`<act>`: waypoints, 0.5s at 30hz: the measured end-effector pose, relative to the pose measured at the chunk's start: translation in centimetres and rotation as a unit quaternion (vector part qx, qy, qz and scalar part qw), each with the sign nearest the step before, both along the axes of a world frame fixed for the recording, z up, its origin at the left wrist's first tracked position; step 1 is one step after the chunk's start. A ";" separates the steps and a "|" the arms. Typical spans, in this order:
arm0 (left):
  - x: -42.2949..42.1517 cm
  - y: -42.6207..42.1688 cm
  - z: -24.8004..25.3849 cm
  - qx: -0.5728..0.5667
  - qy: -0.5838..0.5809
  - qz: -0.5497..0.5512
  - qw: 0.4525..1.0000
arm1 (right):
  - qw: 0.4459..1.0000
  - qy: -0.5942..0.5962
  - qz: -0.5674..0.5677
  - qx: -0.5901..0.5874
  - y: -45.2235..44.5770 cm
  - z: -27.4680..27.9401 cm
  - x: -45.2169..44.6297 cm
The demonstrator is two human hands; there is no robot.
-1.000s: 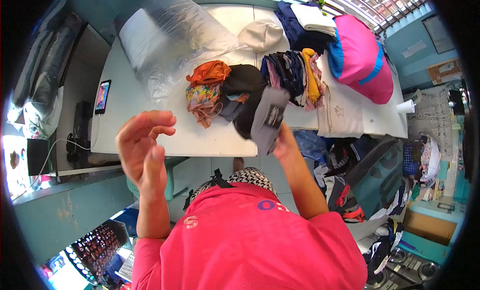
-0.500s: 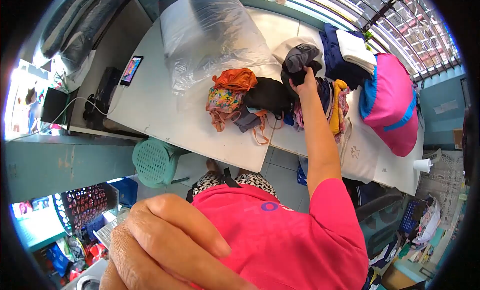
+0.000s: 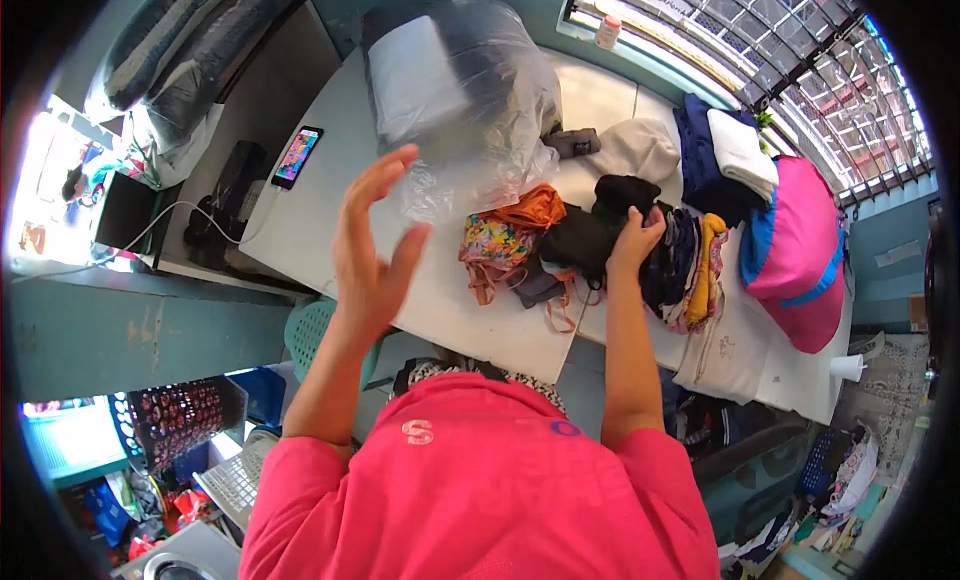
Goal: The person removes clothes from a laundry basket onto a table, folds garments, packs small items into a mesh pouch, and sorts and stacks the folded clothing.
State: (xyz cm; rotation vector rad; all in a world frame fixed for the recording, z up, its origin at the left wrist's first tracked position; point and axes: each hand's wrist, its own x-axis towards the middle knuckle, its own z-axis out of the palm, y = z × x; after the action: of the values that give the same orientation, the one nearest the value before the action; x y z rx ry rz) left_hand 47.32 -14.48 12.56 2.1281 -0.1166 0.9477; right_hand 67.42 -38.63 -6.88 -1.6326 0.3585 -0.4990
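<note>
My left hand [image 3: 372,255] is raised over the near left of the table, fingers spread and holding nothing. My right hand [image 3: 637,240] has its fingers curled at the edge of a black cloth item [image 3: 625,192], among the bundles in the middle. To its left sit a black pouch-like bundle [image 3: 578,245], an orange pouch [image 3: 535,206] and a flowered cloth bundle [image 3: 495,238]. Just right of the hand stands a row of folded clothes [image 3: 680,265], dark ones beside a yellow one [image 3: 708,270]. A small rolled grey cloth [image 3: 572,143] lies farther back.
A large clear plastic bag [image 3: 470,90] fills the back of the white table [image 3: 480,330]. Beige cloth [image 3: 635,150], folded navy [image 3: 705,140] and white cloth [image 3: 742,150], and a pink-and-blue bag [image 3: 800,250] stand right. A charging phone [image 3: 297,157] lies left; a green stool [image 3: 310,330] is below.
My left hand has gone from close to the camera out over the table and opened. The grey cloth has left my right hand and lies farther back; that hand is now at the black cloth.
</note>
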 end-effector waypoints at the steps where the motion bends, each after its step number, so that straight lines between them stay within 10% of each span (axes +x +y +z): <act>1: 0.5 1.9 -3.4 -0.086 0.085 0.043 0.992 | 0.979 -0.127 0.022 -0.158 1.5 2.2 -3.0; 4: 0.8 8.7 -18.2 -0.347 0.272 0.143 0.886 | 0.880 -0.198 0.254 -0.349 5.7 3.5 -7.6; 9: 2.3 8.6 -18.7 -0.601 0.484 0.075 0.632 | 0.749 -0.204 0.385 -0.499 13.1 1.1 -10.3; 15: 4.1 7.4 -21.7 -0.600 0.552 -0.078 0.574 | 0.686 -0.064 0.429 -0.584 14.3 -1.6 -10.9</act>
State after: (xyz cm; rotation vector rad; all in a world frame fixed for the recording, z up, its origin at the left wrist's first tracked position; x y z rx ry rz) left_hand 51.42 -7.06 -9.12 0.9662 0.7543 -0.5436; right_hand 56.55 -24.38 -8.49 -2.6796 -1.0731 -0.0353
